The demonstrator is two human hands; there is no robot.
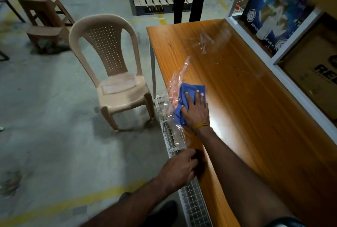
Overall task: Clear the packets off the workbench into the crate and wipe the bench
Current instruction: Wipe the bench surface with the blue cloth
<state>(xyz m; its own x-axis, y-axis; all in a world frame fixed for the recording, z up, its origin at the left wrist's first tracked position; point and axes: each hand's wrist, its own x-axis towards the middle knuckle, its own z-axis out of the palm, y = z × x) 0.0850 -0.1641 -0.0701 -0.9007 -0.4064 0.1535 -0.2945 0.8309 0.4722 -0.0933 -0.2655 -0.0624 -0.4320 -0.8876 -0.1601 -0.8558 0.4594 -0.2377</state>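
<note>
The right hand (196,110) lay flat, fingers straight, pressing a crumpled blue cloth (189,97) on the glossy orange wooden workbench (246,99). Clear crinkled plastic packets (176,88) sat at the cloth's nine o'clock, overhanging the white wire-mesh crate (191,199). The left hand (178,169), fingers curled, gripped the bench edge at six o'clock.

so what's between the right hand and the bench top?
A blue cloth: the right hand presses flat on it, and it lies on the bench. Clear packets bunch at its left edge. Head view.
</note>
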